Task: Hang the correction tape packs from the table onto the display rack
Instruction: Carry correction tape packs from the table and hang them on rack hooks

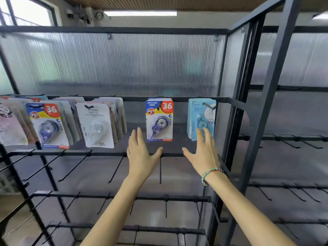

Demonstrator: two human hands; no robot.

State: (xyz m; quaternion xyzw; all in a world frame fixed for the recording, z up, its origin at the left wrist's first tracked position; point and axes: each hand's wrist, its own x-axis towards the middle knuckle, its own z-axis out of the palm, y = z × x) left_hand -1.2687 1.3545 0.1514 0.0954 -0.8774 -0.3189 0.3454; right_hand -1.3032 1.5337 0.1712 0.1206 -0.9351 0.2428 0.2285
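Correction tape packs hang from the top rail (134, 98) of a black display rack. A blue and red pack marked 36 (159, 119) hangs at the middle, and a stack of light blue packs (201, 118) hangs to its right. My left hand (141, 153) is raised with straight spread fingers just below and left of the blue and red pack, holding nothing. My right hand (204, 153), with a bead bracelet at the wrist, is also spread; its fingertips overlap the bottom of the light blue packs. The table is out of view.
Further packs hang at the left: a white pack (96, 125), another blue and red pack (48, 125), and pink ones (10, 128). Lower rails carry several bare black hooks (117, 167). A dark upright post (264, 110) stands at the right.
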